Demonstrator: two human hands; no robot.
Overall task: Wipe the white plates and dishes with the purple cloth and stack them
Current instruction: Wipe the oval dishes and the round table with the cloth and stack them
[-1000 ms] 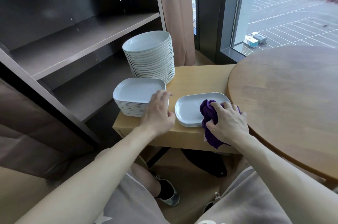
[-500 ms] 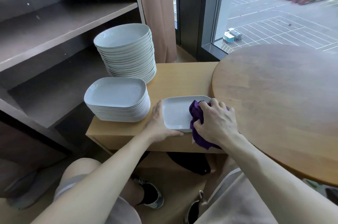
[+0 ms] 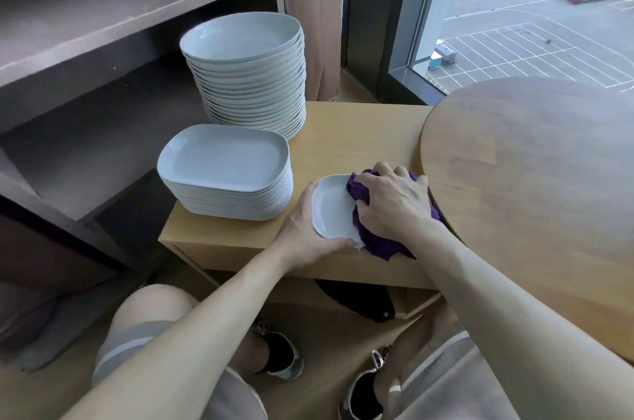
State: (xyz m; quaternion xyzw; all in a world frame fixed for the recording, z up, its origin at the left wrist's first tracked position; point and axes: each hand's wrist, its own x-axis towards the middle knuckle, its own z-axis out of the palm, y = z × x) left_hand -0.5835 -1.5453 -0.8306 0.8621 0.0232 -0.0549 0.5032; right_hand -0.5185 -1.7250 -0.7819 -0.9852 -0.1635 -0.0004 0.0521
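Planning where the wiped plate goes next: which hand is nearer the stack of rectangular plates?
Left. The left hand grips the single plate just right of the stack of rectangular plates; the right hand, gripping the purple cloth, lies farther right.

A bunched purple cloth (image 3: 377,243) covers the right half of a white plate (image 3: 331,210) beside stacked rectangular plates (image 3: 223,159), round dishes (image 3: 240,38) stacked behind them.

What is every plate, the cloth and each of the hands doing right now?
Plate: held at its edge, cloth on it.
Cloth: bunched up, pressed on the plate.
Left hand: holds the plate's edge.
Right hand: grips the cloth.
Square plates: stacked, untouched.
Round dishes: stacked tall, untouched.
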